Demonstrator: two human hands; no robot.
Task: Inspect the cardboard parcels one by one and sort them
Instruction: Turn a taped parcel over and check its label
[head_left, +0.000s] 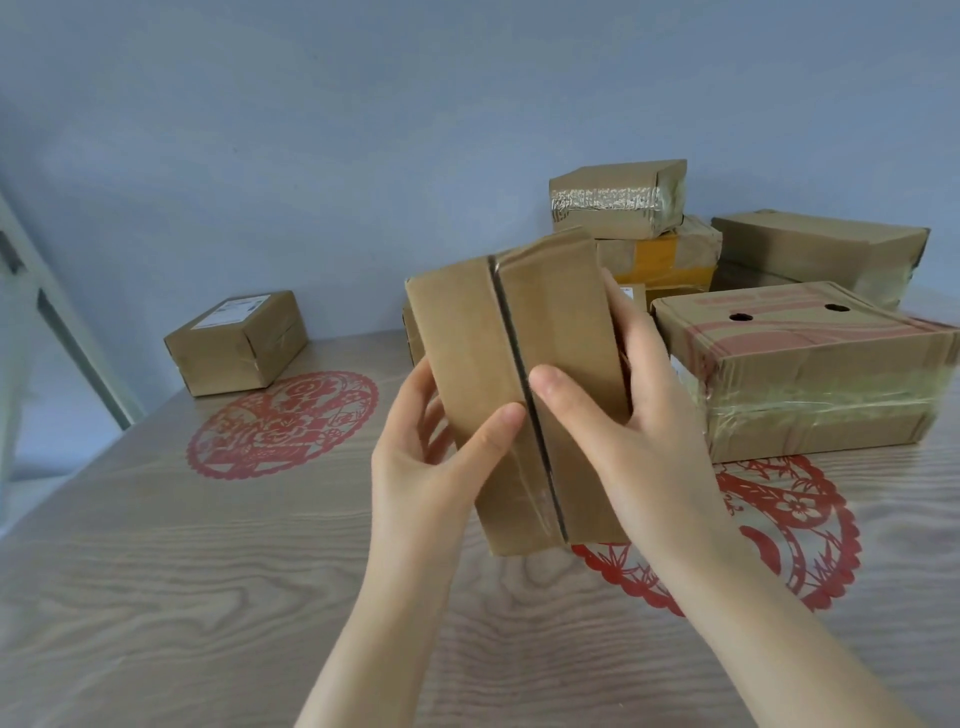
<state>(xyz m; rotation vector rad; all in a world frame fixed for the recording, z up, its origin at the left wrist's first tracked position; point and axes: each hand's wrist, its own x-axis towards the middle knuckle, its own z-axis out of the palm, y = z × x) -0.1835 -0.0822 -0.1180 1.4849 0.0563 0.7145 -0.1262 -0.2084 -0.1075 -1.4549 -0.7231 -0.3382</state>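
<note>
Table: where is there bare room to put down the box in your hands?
Widest bare wood of the table is near-left, from the left paper-cut to the near edge. The paper-cut itself, between the lone box and the held box, is free too. Back right is crowded: the red-printed box and stacked boxes behind it.

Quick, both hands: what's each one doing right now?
Left hand: holding the raised parcel, thumb on its front face.
Right hand: holding the same parcel from its right side.
</note>
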